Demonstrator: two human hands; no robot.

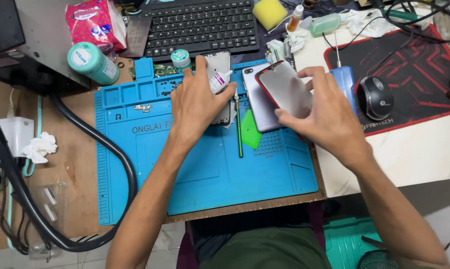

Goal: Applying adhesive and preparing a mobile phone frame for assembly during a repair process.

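- Gripping a small white glue bottle [220, 80] between thumb and fingers, the left hand [197, 107] rests on the blue work mat [150, 164], its nozzle aimed right.
- Right hand [329, 117] pinches a red-edged phone screen panel [287, 89], thumb on the lower edge, fingers curled over the top, panel tilted above the mat.
- Just beneath it lies a silver phone back [257, 102], flat on the mat.
- Between the 2 hands: a green tool [239, 129] lying lengthwise and a green pick [251, 132] beside it.
- A black keyboard [200, 25] sits beyond the mat; a black mouse [375, 97] rests on the red-and-black pad [414, 65] at right.
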